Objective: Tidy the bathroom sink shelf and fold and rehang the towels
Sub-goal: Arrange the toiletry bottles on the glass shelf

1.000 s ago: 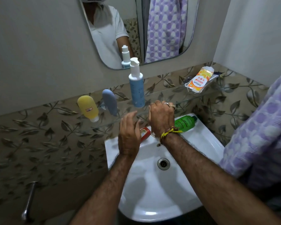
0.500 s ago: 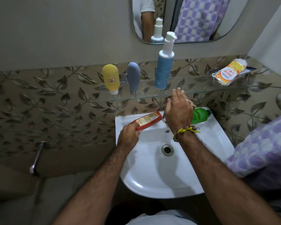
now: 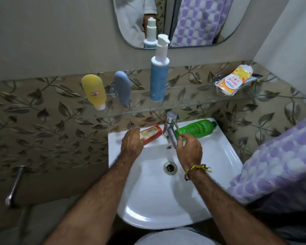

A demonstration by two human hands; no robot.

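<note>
- Left hand (image 3: 132, 142) — fingers curled round red bottle (image 3: 151, 134), lying on sink (image 3: 217, 147) ledge left of tap (image 3: 170, 128).
- Right hand (image 3: 189, 149) — fingertips pinching green bottle (image 3: 196, 129) base (probably lifting both to glass shelf (image 3: 193, 105)).

The sink (image 3: 210, 174) looks like glossy white ceramic, with a bright metal drain (image 3: 170, 167) and a polished chrome tap (image 3: 170, 128) at its back edge. The shelf (image 3: 201, 101) is clear glass. On it the yellow bottle (image 3: 94, 91), grey tube (image 3: 122, 88) and blue pump (image 3: 159, 73) look like smooth plastic; the packet (image 3: 234, 80) at its right end is shiny film. The towel (image 3: 279, 161) is soft napped cloth. The wall tiles (image 3: 42, 117) have a slight sheen
</note>
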